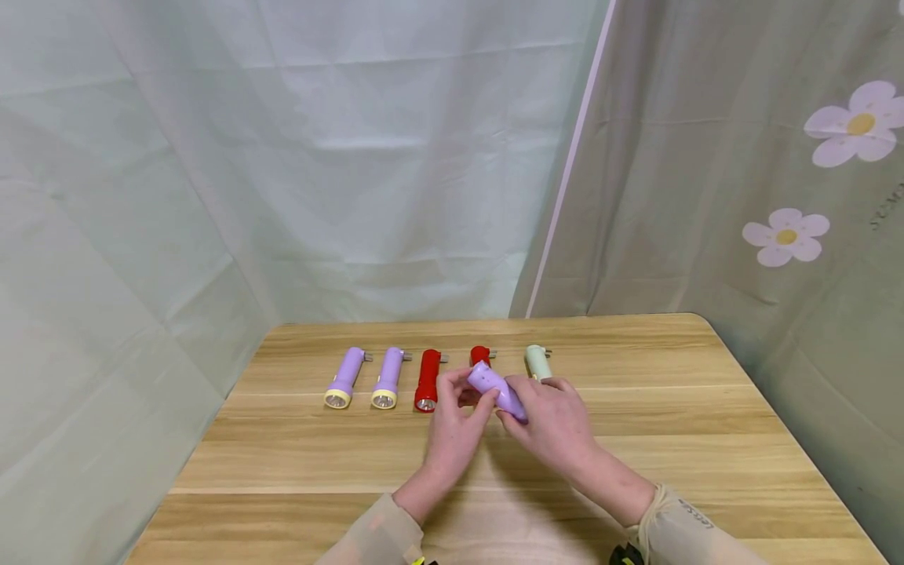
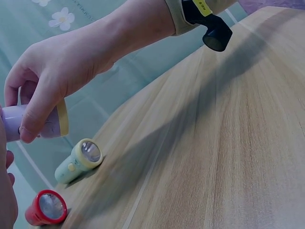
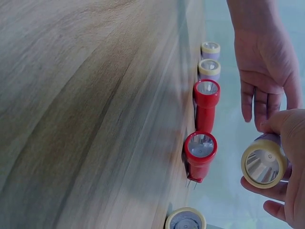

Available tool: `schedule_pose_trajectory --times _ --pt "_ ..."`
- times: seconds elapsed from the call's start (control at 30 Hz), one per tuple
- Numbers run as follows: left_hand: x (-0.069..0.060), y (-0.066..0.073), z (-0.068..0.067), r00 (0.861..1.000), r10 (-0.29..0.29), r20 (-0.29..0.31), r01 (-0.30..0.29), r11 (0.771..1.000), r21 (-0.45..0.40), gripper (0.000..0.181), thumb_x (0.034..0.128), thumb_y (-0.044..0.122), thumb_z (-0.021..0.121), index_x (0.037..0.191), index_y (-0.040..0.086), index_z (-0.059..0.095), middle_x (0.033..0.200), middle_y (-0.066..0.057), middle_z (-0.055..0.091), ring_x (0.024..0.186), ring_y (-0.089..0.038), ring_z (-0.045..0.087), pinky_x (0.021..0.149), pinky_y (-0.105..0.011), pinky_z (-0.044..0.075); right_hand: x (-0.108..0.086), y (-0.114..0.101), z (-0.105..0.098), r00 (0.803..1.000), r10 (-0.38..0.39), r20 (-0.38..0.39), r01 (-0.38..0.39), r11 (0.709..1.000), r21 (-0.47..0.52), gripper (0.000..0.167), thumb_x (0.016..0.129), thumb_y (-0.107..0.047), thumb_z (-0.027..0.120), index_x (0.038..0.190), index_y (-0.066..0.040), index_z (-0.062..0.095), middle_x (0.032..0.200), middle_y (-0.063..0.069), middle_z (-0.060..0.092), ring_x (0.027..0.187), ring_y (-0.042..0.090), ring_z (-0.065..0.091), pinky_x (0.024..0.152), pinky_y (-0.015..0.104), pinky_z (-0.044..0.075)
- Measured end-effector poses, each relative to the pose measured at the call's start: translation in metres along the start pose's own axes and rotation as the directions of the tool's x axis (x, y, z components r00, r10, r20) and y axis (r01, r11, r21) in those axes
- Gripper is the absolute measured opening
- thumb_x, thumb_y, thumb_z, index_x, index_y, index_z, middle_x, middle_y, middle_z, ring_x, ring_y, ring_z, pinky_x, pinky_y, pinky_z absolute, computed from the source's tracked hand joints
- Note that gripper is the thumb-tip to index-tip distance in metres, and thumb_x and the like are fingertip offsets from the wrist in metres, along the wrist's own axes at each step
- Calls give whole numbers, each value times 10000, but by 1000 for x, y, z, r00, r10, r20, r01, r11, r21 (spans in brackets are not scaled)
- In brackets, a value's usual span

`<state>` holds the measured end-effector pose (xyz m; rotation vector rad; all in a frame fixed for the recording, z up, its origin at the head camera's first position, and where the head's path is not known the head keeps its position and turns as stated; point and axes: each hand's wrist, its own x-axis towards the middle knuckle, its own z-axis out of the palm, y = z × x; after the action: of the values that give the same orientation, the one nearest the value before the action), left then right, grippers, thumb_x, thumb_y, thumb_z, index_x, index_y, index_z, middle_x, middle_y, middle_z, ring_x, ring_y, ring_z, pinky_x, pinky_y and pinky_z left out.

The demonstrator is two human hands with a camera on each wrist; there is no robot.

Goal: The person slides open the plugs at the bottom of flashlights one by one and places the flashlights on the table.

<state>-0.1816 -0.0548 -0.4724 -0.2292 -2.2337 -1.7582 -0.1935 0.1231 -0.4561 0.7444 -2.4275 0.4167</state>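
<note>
A purple flashlight point(image 1: 494, 388) with a cream rim is held tilted above the table between both hands. My right hand point(image 1: 554, 420) grips its body near the lamp end, fingers and thumb around it. Its lens point(image 3: 263, 167) shows in the right wrist view. My left hand point(image 1: 452, 428) pinches the tail end between thumb and fingers in the head view. Only a strip of the left hand point(image 2: 5, 191) appears at the edge of the left wrist view. Behind the hands, a red flashlight point(image 1: 480, 356) and a pale green flashlight point(image 1: 538, 362) are partly covered.
Two purple flashlights point(image 1: 347, 378) and another red flashlight point(image 1: 428, 380) lie left of the hands in the same row, lenses toward me, with metal plug prongs out at their tails. They rest on a wooden table point(image 1: 636, 471). Curtains point(image 1: 395, 157) hang behind it.
</note>
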Motion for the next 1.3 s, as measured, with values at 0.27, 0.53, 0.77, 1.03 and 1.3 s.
schedule_pose_trajectory --times 0.27,0.53,0.77,1.03,1.3 --pt "1 0 1 999 40 -7 -40 996 -77 482 962 249 743 1313 147 428 1129 -15 658 979 -194 603 848 -320 509 0 0 0 999 -25 -21 25 1000 3 443 836 -340 827 1188 -142 643 971 -11 732 776 155 698 866 422 496" --pt "-2 1 2 1000 -9 -7 8 990 -140 475 961 143 732 1317 124 419 1142 -53 638 995 -226 590 855 -322 487 -2 0 0 997 -57 -52 57 998 13 456 827 -336 832 1190 -130 650 972 -2 739 780 150 706 844 422 502" --pt "-3 17 0 999 -50 -2 49 986 -156 452 958 36 702 1301 46 408 1149 -103 625 1007 -285 586 869 -335 486 -1 0 -1 996 -70 -59 70 998 7 463 824 -335 839 1191 -122 657 977 13 742 774 166 709 847 431 505" --pt "-8 34 -3 1000 -21 0 21 980 -196 439 968 44 689 1292 3 396 1161 -128 614 1023 -278 577 898 -334 480 -1 -1 0 996 -77 -54 77 997 -3 461 822 -339 836 1188 -123 656 972 22 744 771 176 713 852 440 508" --pt "-3 11 -1 999 -47 8 48 983 -179 461 957 43 706 1303 39 401 1180 -107 612 1027 -273 577 909 -392 479 0 -1 0 996 -78 -51 79 997 5 458 826 -339 835 1188 -126 650 971 15 741 762 171 710 857 438 503"
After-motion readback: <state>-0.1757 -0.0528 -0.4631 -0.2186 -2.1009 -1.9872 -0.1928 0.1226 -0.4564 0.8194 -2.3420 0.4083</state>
